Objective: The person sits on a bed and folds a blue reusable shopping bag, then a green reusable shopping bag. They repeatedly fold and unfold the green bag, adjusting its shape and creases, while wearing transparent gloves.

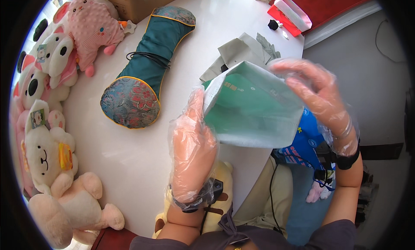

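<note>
Between my hands is a pale green non-woven fabric bag (253, 117), its mouth spread so the greener inside shows, with printed writing on it. My left hand (194, 149), in a clear plastic glove, grips the bag's left edge between thumb and fingers. At the upper right corner, my right hand (319, 91), gloved the same way and slightly blurred, has its curled fingers and thumb on the rim. Behind the bag, flattened grey-green fabric pieces (240, 52) lie on the white table (136, 165). To the left rests a bone-shaped green satin cushion (142, 65) with brocade ends and a black cord around its middle.
Several plush toys (52, 146) line the table's left edge. A cardboard box (136, 6) stands at the back. An open red-and-white box (290, 16) and a small black item (273, 24) lie back right. A blue printed bag (304, 139) hangs by my right forearm.
</note>
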The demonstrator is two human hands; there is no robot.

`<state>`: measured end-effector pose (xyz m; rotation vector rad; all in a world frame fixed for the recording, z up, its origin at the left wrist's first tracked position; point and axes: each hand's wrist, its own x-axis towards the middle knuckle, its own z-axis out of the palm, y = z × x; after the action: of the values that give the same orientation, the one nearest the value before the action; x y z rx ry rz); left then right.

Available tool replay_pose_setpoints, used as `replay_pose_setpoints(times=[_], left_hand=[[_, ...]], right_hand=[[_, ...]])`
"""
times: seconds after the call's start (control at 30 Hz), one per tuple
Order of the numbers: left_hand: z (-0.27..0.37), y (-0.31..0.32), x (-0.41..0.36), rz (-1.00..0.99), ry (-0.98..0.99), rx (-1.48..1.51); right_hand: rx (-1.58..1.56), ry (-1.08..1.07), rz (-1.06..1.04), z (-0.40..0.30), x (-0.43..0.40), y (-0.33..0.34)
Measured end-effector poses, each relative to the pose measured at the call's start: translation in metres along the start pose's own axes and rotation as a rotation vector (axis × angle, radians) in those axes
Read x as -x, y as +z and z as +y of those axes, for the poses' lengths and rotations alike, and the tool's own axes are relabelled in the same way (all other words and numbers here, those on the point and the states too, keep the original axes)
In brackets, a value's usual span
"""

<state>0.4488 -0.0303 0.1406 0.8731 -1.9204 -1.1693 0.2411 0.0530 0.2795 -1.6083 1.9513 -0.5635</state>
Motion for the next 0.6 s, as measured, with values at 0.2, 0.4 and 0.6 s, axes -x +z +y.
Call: replay_pose_setpoints(times=[0.2,0.4,0.6], left_hand=[[0.0,0.0,0.006,0.013,-0.033,-0.122],[0.009,0.006,0.004,0.022,0.066,-0.266],[0.047,-0.012,0.012,0.316,0.316,-0.273]], right_hand=[[0.103,0.202,0.629,0.012,0.072,0.047],[-0.728,0.486,0.588,0.037,0.123,0.141],[-0.46,0.502,0.581,0.047,0.13,0.162]])
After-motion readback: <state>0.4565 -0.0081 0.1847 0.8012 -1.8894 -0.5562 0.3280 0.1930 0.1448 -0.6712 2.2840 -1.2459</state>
